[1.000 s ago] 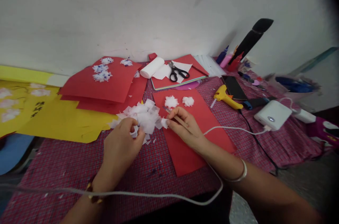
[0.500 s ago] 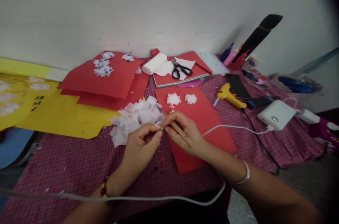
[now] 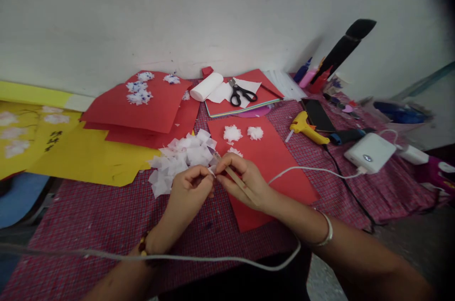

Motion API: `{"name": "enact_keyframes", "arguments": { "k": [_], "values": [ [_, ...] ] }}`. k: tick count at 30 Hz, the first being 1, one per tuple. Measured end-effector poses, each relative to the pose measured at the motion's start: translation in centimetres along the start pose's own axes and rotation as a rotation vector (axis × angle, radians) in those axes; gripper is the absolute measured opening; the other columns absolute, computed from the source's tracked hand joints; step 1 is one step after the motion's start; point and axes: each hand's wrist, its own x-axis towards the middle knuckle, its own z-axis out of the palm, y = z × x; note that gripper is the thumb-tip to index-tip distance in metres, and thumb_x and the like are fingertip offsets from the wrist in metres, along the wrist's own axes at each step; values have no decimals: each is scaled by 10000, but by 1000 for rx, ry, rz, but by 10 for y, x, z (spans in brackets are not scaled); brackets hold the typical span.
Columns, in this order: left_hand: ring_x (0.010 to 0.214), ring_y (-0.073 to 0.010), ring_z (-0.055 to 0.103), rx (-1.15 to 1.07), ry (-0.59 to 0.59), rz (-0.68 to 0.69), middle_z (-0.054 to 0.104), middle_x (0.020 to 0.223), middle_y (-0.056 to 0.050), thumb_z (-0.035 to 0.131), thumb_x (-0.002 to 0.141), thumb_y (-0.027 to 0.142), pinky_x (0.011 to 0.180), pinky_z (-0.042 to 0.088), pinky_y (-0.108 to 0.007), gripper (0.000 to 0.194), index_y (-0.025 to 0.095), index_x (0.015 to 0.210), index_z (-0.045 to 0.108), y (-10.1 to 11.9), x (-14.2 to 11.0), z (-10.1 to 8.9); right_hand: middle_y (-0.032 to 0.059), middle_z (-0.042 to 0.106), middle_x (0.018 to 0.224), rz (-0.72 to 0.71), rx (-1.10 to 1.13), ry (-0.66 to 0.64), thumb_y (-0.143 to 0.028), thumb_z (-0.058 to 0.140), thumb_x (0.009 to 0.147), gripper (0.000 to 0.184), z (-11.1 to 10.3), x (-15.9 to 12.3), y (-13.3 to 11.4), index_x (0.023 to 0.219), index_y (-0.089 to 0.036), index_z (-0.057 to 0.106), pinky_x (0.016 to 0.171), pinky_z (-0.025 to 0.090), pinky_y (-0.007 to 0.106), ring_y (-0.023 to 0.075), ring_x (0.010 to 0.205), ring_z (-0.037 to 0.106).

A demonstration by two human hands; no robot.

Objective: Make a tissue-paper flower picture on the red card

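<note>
Wooden stick (image 3: 239, 182) aslant, tip forward-left.

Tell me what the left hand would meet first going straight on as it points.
Most likely the right hand, whose fingertips sit just ahead of the left hand, near a scrap of white paper; the gap in depth is unclear.

Looks from the wearer's head, forward and down across the counter (image 3: 95, 213) to the wall (image 3: 177, 12) filling the upper third. Takes in both forearms (image 3: 298, 220) from the bottom edge and, just below centre, the fingers (image 3: 234, 163). Sits near, above the counter, yet reaches wide enough to catch floor (image 3: 327, 279) at lower right.
</note>
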Motion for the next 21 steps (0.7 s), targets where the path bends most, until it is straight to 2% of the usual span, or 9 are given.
{"name": "enact_keyframes", "arguments": {
  "k": [5, 8, 13, 16, 21],
  "values": [
    [518, -107, 545, -155, -11, -27, 571, 575, 47, 623, 774, 264, 535, 447, -225, 103, 187, 718, 584, -6, 1, 1, -25, 573, 717, 9, 24, 3, -124, 583, 794, 94, 1, 0, 2, 816, -199, 531, 593, 466, 234, 102, 623, 546],
    [509, -102, 542, -167, -10, -39, 570, 565, 46, 624, 767, 246, 526, 450, -217, 100, 181, 707, 578, -8, 2, 2, -27, 579, 713, -5, 48, -8, -102, 571, 788, 107, 2, 0, 2, 818, -199, 537, 585, 466, 230, 99, 618, 551],
    [486, -91, 533, -191, -2, -71, 575, 560, 52, 622, 705, 184, 508, 448, -207, 54, 174, 680, 576, -8, 3, 4, -36, 580, 686, 51, 199, -47, -119, 554, 805, 97, 2, 2, -4, 834, -203, 516, 553, 473, 226, 99, 592, 572],
    [486, -97, 539, -188, -10, -77, 589, 559, 39, 627, 726, 215, 508, 452, -214, 72, 168, 684, 593, -6, 2, 3, -39, 577, 680, 90, 280, -72, -122, 537, 816, 95, 0, 3, -5, 845, -205, 499, 563, 490, 238, 107, 598, 590],
    [497, -101, 548, -172, -12, -80, 605, 566, 22, 663, 741, 249, 503, 459, -211, 120, 155, 676, 627, -3, 3, 2, -32, 577, 699, 96, 216, -37, -114, 553, 788, 99, 0, 3, -2, 823, -198, 514, 575, 482, 237, 105, 617, 576]
  ]
}}
